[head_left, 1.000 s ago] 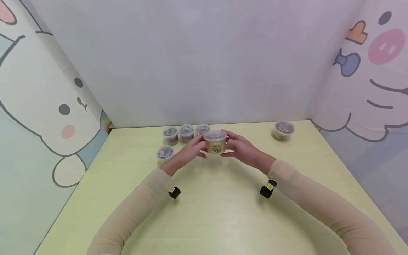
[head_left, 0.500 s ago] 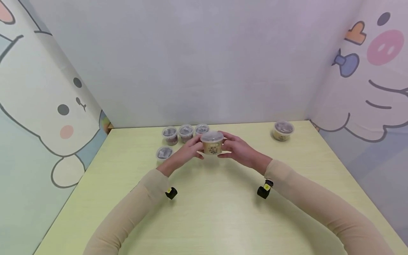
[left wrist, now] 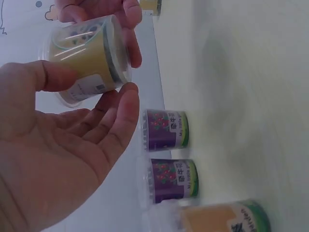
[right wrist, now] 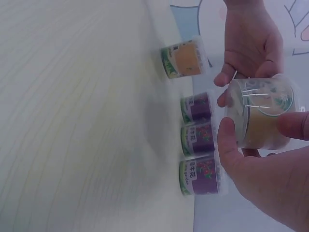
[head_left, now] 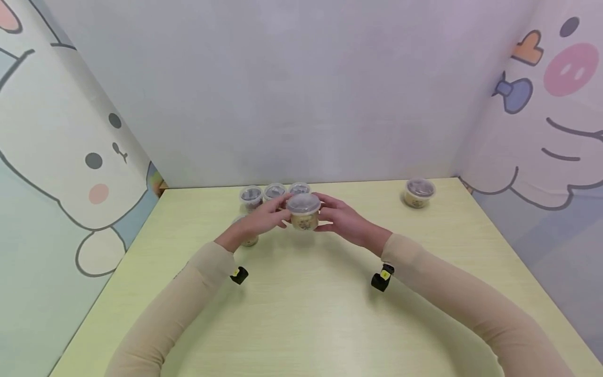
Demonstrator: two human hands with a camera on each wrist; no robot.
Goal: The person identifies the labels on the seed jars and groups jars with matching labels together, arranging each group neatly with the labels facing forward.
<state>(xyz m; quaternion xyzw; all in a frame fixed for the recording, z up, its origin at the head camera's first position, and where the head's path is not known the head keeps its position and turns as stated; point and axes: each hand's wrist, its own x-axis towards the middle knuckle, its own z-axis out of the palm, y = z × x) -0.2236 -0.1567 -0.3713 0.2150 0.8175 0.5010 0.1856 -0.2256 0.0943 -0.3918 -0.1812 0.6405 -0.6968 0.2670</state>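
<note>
1. Your right hand [head_left: 340,220] has the grip: thumb and fingers curl round the side of the yellow lidded cup [head_left: 303,212], clamping it off the counter [head_left: 320,314]. In the right wrist view the thumb sits on the wall and the fingers wrap the near side, so the weight looks carried here.
2. Your left hand [head_left: 260,220] is at the cup's other side. In the left wrist view its fingers [left wrist: 116,116] are fairly straight, tips and thumb touching the cup wall, palm open. Reads as steadying, not a clamp.
3. Two-sided hold likely keeps the cup level and the lid up; it hangs mid-counter, just in front of the back row.
4. Cup look: small round tub, clear domed lid [head_left: 303,202], tan-yellow filling, printed label band with dark motifs and a small barcode patch [left wrist: 94,87]. The lid appears seated.
5. Behind: three purple-label cups [head_left: 275,191] in a row at the wall edge, upright, close together, berry print visible [right wrist: 198,137].
6. One more yellow cup [head_left: 248,240] stands left of them, mostly hidden behind your left wrist.
7. Far right: a lone yellow cup with dark lid [head_left: 418,192], well apart.
8. Small black wrist cameras [head_left: 380,278] sit under both sleeves.
</note>
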